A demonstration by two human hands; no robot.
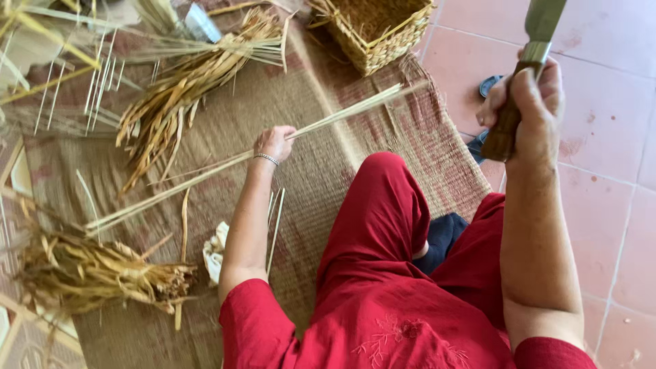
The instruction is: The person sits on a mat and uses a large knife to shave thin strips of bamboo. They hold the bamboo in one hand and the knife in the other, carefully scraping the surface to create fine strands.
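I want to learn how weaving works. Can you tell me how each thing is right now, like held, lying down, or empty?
left hand: gripping the long reed strips
long reed strips: held low over the woven mat
right hand: raised, gripping the knife
knife: held blade up
basket: upright on the mat
dry husk bundles: lying loose

Long pale reed stalks [225,164] slant across the mat, bunched; wooden-handled knife [523,89] upright, blade raised.

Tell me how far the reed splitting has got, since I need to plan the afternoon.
Done: piles of stripped husks. In hand: left hand grips a bundle of long stalks; right hand holds a knife raised. Left: loose stalks lie uncut on the mat.
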